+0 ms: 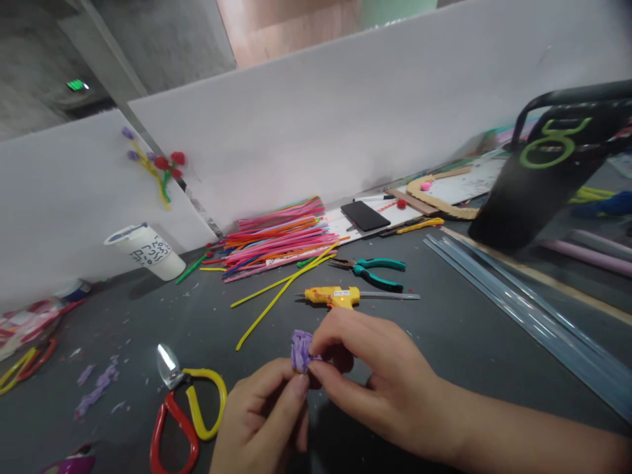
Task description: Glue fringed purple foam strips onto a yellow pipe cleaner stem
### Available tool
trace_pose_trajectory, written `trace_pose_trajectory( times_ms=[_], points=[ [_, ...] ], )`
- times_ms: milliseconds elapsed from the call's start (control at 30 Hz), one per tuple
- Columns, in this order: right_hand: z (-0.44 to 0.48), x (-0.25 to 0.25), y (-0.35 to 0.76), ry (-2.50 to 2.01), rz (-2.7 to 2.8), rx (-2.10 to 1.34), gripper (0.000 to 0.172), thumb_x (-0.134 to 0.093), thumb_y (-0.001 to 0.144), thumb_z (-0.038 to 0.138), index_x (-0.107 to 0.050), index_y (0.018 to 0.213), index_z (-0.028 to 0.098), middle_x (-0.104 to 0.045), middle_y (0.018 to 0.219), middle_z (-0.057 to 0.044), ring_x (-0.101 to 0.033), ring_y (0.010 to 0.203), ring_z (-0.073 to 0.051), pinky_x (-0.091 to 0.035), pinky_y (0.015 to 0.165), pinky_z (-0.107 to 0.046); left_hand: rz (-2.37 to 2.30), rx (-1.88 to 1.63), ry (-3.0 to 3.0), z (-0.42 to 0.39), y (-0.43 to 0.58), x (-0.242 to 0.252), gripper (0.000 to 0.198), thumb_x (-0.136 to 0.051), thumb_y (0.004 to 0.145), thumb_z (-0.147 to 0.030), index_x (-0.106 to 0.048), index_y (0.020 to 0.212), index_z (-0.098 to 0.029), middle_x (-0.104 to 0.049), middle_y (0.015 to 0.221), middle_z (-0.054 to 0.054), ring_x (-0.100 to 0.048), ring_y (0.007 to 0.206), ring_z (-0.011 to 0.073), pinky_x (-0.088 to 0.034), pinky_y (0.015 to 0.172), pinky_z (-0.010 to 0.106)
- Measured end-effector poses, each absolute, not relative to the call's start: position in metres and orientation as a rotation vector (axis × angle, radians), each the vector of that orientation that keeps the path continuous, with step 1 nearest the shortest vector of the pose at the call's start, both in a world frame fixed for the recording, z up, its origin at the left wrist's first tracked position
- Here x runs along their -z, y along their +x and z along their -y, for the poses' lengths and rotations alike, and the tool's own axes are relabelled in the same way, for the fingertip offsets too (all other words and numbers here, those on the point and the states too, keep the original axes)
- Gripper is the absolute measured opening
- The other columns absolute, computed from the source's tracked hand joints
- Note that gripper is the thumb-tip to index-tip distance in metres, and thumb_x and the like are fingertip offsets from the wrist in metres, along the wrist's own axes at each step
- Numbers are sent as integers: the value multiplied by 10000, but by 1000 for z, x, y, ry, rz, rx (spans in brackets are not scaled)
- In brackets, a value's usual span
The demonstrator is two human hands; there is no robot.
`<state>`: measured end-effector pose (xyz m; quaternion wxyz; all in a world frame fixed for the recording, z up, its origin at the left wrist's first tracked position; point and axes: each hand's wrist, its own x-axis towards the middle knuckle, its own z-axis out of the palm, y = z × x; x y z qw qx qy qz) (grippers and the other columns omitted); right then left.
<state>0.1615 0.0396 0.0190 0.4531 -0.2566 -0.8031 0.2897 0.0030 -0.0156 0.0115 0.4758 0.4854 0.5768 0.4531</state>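
A small purple crinkled bundle [301,350], its material not clear, is held up between my two hands over the dark table. My left hand [269,411] pinches its lower end between thumb and forefinger. From the right, the thumb and forefinger of my right hand [372,375] close on the bundle's side. Just beyond them lies a yellow glue gun [333,296] with a clear glue stick in its back. Red-and-yellow-handled cutters [185,395] rest open to the left of my left hand. Two yellow pipe cleaners [276,289] cross near the glue gun.
Teal-handled pliers [378,270] lie behind the glue gun, near a pile of pipe cleaners [281,234] and a phone [365,216]. A white cup [151,250] leans at left. Purple scraps [101,388] litter the left side. Clear glue sticks [533,316] and a large black bottle [538,171] occupy the right.
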Motion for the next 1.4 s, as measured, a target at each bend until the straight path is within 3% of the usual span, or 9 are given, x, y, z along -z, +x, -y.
trace_pose_trajectory(
  times_ms=[267, 500, 667, 833, 1100, 1233, 1400],
  points=[
    [-38, -20, 161, -664, 1956, -696, 92, -559, 796, 97, -572, 819, 185, -566, 705, 30, -504, 599, -87, -412, 566, -178, -1422, -1131, 1149, 16, 5, -14, 304, -668, 728, -443, -715, 746, -143, -446, 402, -45, -382, 405, 72, -288, 446, 195],
    [-38, -20, 162, -610, 1953, -689, 93, -561, 805, 98, -567, 841, 184, -571, 722, 20, -508, 621, -93, -418, 585, -185, -1377, -1081, 975, 17, 8, -17, 373, -684, 691, -504, -698, 733, -134, -431, 379, -53, -295, 362, 45, -153, 397, 190],
    [-38, -19, 163, -585, 1969, -682, 76, -565, 829, 100, -563, 840, 175, -566, 725, 18, -506, 635, -91, -411, 596, -183, -1378, -1118, 1043, 17, 7, -17, 347, -692, 698, -479, -704, 712, -132, -448, 384, -46, -359, 400, 53, -255, 439, 183],
    [-38, -18, 163, -575, 1973, -690, 63, -562, 842, 106, -566, 846, 169, -567, 745, 12, -506, 655, -91, -410, 610, -181, -1376, -1129, 1069, 17, 7, -16, 349, -691, 701, -478, -702, 721, -129, -442, 391, -49, -374, 397, 53, -254, 441, 184],
    [-37, -19, 164, -598, 1933, -718, 96, -554, 813, 77, -575, 864, 155, -587, 733, 7, -508, 630, -89, -415, 601, -180, -1266, -969, 824, 11, -1, -17, 391, -675, 691, -530, -657, 726, -141, -491, 339, -53, -210, 260, -6, -90, 303, 127],
    [-39, -16, 166, -432, 2061, -430, 114, -498, 865, 79, -600, 887, 127, -602, 734, -34, -507, 630, -113, -409, 581, -207, -1191, -977, 771, 8, -4, -16, 374, -693, 690, -507, -618, 643, -143, -544, 341, -33, -275, 219, -15, -114, 279, 93],
    [-42, -12, 166, -307, 2139, 18, 231, -402, 924, 124, -626, 959, 83, -573, 636, -39, -426, 512, -140, -311, 467, -265, -1110, -994, 720, 9, -6, -11, 373, -693, 702, -497, -587, 616, -150, -572, 343, -23, -336, 205, 3, -143, 256, 81]
  ],
)
